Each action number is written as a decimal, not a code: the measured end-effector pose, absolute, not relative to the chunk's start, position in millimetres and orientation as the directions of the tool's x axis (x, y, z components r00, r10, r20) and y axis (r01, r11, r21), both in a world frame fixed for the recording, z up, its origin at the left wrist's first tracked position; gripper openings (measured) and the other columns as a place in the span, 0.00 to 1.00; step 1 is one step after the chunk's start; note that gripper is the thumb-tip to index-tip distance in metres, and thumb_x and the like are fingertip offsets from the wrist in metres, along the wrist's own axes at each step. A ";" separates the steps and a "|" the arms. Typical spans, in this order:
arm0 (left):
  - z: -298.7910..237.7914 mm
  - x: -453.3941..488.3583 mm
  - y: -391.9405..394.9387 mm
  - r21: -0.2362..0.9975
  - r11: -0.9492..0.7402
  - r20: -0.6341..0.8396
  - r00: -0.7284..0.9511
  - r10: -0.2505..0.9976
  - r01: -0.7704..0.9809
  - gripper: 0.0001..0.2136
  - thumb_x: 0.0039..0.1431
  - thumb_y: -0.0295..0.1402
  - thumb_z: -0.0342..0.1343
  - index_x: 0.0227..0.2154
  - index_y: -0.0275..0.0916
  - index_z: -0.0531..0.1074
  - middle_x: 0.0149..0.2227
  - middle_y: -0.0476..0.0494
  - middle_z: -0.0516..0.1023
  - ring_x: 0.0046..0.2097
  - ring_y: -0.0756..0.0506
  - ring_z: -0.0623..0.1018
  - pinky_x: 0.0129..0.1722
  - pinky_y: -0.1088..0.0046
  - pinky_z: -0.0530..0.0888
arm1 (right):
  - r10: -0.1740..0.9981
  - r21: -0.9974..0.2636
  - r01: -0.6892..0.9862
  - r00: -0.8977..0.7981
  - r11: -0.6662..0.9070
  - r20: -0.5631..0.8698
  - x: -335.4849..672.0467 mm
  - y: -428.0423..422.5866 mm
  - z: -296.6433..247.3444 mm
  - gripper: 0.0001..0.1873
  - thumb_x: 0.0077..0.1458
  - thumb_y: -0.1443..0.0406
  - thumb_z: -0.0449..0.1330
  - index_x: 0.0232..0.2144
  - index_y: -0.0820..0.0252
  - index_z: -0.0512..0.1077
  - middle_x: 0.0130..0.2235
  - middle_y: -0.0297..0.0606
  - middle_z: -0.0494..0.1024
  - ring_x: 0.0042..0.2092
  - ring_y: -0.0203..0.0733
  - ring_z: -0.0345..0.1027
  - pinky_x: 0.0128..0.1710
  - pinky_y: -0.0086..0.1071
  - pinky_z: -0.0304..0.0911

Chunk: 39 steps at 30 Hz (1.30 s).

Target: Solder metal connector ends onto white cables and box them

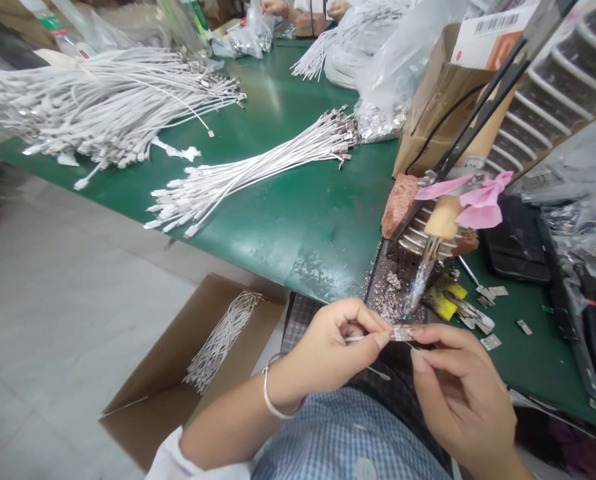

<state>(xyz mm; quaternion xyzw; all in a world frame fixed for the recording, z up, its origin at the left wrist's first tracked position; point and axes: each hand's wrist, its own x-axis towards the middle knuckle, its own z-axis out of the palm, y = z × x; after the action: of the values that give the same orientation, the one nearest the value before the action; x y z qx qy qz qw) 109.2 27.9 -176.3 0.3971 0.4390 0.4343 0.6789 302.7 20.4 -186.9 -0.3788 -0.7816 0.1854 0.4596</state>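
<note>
My left hand [328, 350] pinches a thin white cable [359, 339] near its end, just below the table's front edge. My right hand [458, 387] pinches the small metal connector [403, 333] at that cable's tip. Both hands hover over my lap, close to the tip of a soldering iron [425, 273] with a wooden handle that leans down over a dark tray [378, 273] of metal scraps. A silver bangle sits on my left wrist.
Bundles of white cables [248, 177] lie on the green table [298, 227], with a bigger heap [108, 100] at the far left. A cardboard box [178, 373] with cables stands on the floor. A brick [401, 203], a yellow sponge [445, 300], loose metal shells, plastic bags and a phone lie at the right. Another person's hands show at the far edge.
</note>
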 end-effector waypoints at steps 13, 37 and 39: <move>-173.3 110.6 38.5 0.941 0.224 -0.169 0.224 0.960 -0.252 0.09 0.54 0.29 0.67 0.28 0.34 0.71 0.37 0.39 0.83 0.35 0.51 0.80 0.36 0.77 0.75 | 0.758 -0.622 0.452 -0.237 0.639 0.607 294.6 30.3 -184.7 0.09 0.58 0.77 0.61 0.39 0.61 0.71 0.43 0.38 0.73 0.45 0.37 0.72 0.44 0.32 0.73; -169.8 108.8 38.7 0.945 0.211 -0.156 0.222 0.962 -0.248 0.07 0.56 0.29 0.64 0.28 0.33 0.71 0.37 0.38 0.83 0.36 0.51 0.80 0.37 0.78 0.76 | 0.737 -0.577 0.488 -0.245 0.655 0.630 293.7 32.5 -186.2 0.10 0.57 0.76 0.61 0.39 0.58 0.72 0.42 0.39 0.73 0.43 0.41 0.72 0.41 0.38 0.74; -169.4 109.1 38.9 0.946 0.213 -0.159 0.223 0.962 -0.244 0.07 0.56 0.29 0.64 0.28 0.33 0.71 0.37 0.37 0.83 0.35 0.51 0.80 0.37 0.79 0.76 | 0.734 -0.574 0.486 -0.252 0.660 0.630 293.2 32.9 -185.8 0.10 0.57 0.76 0.61 0.39 0.59 0.72 0.42 0.39 0.72 0.43 0.40 0.71 0.42 0.36 0.74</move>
<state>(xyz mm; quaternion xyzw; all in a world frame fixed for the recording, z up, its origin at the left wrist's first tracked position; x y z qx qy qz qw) 109.1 38.9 -169.4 0.4266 0.4208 0.4600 0.6552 293.2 32.9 -185.8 -0.3909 -0.7802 0.1320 0.4701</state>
